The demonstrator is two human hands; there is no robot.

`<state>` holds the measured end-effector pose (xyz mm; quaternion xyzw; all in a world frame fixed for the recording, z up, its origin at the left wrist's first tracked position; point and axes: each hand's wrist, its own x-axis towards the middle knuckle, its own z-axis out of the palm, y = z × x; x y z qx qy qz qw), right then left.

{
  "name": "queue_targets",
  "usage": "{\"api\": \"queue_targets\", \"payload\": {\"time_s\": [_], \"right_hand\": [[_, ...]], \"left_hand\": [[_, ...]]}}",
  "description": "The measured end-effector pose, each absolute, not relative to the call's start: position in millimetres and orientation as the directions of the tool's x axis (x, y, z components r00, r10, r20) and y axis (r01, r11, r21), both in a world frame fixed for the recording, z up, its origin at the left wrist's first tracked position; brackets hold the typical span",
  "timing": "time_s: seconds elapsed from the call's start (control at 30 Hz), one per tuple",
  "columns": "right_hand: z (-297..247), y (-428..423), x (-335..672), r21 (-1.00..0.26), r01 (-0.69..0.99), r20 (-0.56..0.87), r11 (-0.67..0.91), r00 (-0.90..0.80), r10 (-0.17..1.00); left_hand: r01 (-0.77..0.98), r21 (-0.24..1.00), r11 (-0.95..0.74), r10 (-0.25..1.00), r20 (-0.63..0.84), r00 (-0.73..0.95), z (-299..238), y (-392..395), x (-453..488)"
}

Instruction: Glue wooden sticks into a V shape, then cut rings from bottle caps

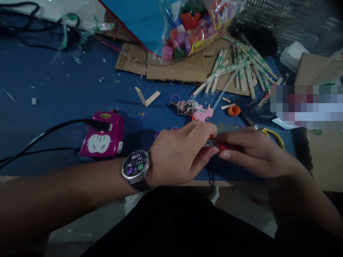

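Observation:
Just above the table's front edge, my two hands meet. My right hand [249, 151] is closed around a red-handled tool [230, 147] with a grey metal head, perhaps pliers; most of it is covered by fingers. At that metal head, my left hand [182, 151], with a watch on its wrist, is closed in a pinch. A bit of orange shows between its fingers, but what it holds is mostly hidden. Right behind the left hand lies a pink glue gun [202, 113] with clumped grey-white material at its front. A purple ring [175, 98] lies beside that clump.
A magenta power strip [103, 134] with black cables stands left. Glued wooden sticks [147, 98] form a V. An orange cap [234, 110] and yellow-handled scissors [273, 135] lie right. Behind are cardboard [174, 67], wrapped chopsticks [241, 71] and a bag of colourful caps [184, 35].

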<state>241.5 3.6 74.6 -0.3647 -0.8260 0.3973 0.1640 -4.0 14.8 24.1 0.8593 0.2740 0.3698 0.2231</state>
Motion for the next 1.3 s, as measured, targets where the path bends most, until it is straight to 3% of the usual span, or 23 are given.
{"api": "queue_targets", "payload": {"time_s": [0.3, 1.3], "right_hand": [[79.9, 3.4, 241.3, -0.797, 0.422, 0.012, 0.431, -0.704, 0.710], [70.0, 11.1, 246.5, -0.732, 0.427, 0.082, 0.531, -0.718, 0.691]], "left_hand": [[0.201, 0.665, -0.719, 0.655, 0.552, 0.516, 27.7, 13.1, -2.1], [0.098, 0.870, -0.483, 0.761, 0.361, 0.540, 28.9, 13.4, -3.0]]}}
